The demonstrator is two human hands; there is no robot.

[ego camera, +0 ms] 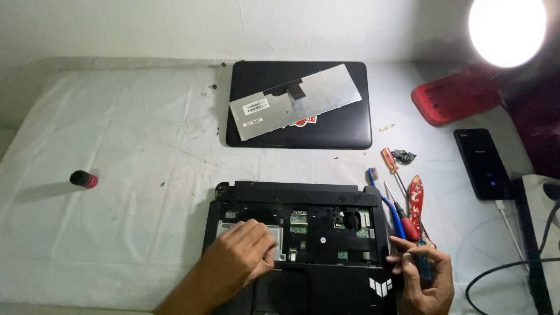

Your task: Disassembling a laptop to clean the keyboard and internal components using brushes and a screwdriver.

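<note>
An opened black laptop base [303, 195] lies in front of me with its keyboard removed and green circuit parts showing. My left hand [245, 254] rests palm down on the left side of the exposed bay, fingers curled on the metal plate. My right hand [423, 280] is at the base's right edge, gripping a screwdriver [411, 233] with a red and blue handle, its tip near the edge. The removed keyboard [294, 102] lies face down, silver back up, on the black laptop lid [344, 131] further back.
Right of the base lie an orange-handled screwdriver [389, 159], a blue brush tool [379, 192], a red patterned tool [415, 198] and a small black part [403, 156]. A black phone [483, 163], a red case [455, 96], cables [507, 268], a bright lamp [506, 29]. A small dark bottle [83, 179] stands far left.
</note>
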